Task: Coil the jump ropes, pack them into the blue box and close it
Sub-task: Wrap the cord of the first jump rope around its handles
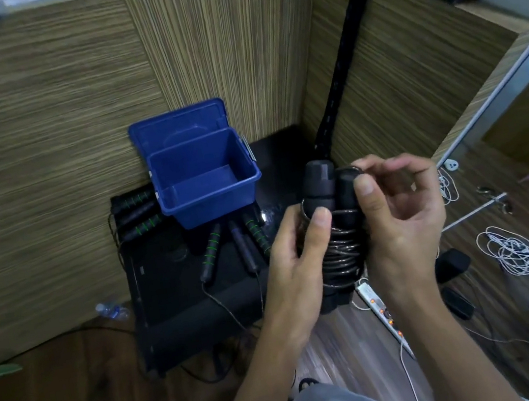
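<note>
1. Nearest, the left hand (293,251) clasps the two black handles (321,187) held side by side, thumb pressed over the wound cord (341,247).
2. The right hand (397,214) pinches the cord's last loop at the top of the handles; better to tuck that end under a turn and keep tension, or the coil will likely spring loose.
3. Farther left, more jump ropes (228,244) lie uncoiled on the black mat (175,304).
4. Beyond them the blue box (204,178) stands open and empty, lid upright.
</note>
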